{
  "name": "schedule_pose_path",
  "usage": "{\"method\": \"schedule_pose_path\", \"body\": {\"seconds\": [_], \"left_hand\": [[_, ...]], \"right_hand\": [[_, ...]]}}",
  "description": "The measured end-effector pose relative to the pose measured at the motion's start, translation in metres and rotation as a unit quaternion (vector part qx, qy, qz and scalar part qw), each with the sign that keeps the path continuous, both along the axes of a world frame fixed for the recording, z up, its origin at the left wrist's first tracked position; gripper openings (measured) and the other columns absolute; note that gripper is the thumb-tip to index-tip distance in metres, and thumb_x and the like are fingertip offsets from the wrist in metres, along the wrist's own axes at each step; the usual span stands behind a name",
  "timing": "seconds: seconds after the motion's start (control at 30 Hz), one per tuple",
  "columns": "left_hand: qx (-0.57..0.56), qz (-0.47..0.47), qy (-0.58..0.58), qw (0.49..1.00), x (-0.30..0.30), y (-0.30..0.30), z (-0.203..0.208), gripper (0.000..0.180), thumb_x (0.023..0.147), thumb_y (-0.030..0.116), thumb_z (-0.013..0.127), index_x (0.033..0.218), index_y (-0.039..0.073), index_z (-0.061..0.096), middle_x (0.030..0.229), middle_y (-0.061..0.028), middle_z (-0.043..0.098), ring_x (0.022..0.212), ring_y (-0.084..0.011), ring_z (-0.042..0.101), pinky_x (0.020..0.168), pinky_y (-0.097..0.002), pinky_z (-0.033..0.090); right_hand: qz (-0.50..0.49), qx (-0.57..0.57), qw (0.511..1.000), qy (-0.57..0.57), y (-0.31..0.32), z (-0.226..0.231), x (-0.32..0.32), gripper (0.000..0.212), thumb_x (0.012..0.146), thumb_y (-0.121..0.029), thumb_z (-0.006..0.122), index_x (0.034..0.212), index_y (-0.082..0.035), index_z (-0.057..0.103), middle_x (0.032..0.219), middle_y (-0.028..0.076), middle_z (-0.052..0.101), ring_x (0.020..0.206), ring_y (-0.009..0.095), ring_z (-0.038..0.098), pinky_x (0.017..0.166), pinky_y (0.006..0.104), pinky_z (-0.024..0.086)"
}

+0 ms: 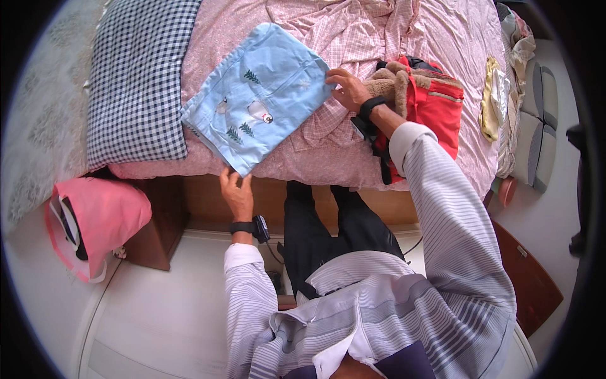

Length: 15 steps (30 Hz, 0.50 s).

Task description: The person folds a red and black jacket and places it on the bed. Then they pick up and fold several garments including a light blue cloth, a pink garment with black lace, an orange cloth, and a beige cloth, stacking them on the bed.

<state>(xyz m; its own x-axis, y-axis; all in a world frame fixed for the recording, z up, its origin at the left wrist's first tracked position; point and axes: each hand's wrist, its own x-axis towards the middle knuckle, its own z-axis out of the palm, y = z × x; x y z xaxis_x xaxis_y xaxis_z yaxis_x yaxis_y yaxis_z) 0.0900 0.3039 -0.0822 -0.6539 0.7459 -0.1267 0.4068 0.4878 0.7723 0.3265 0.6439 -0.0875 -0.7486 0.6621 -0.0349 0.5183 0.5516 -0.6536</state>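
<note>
Head view: folded light-blue cloth (257, 95) with small tree prints lies flat on the pink bed (442, 38) near its front edge, just beside a checked pillow (136, 76) at the left and half over a pink checked shirt (353, 31). It looks thin, light and limp, likely to sag, so best held at corners or edges. Left hand (236, 192) pinches the near corner at the bed's front edge with wrist straight; right hand (346, 88), arm stretched forward, presses narrow-spread fingers on the far right edge, near a red jacket (435, 104).
</note>
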Motion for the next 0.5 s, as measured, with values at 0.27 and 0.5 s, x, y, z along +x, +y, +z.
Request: {"method": "schedule_pose_path", "body": {"seconds": [0.27,0.5], "left_hand": [[0.003,0.169,-0.198,0.966,-0.010,-0.014,-0.037,0.035,0.089,0.024,0.077,0.105,-0.005,0.065,0.106,-0.0088,0.065,0.092,-0.0156,0.059,0.081,-0.0298,0.048],[-0.043,0.200,-0.284,0.936,-0.026,0.013,-0.047,0.030,0.083,0.014,0.082,0.102,-0.003,0.067,0.087,-0.0005,0.062,0.080,-0.0098,0.055,0.072,-0.0244,0.044]], "right_hand": [[-0.226,-0.075,0.971,-0.016,0.004,-0.026,-0.004,0.061,0.084,-0.041,0.070,0.127,0.000,0.058,0.119,0.023,0.064,0.106,0.035,0.065,0.091,0.0425,0.052],[-0.197,-0.138,0.963,-0.125,0.014,-0.011,-0.027,0.047,0.086,-0.037,0.069,0.115,-0.001,0.067,0.113,0.021,0.068,0.100,0.034,0.067,0.087,0.0400,0.053]]}}
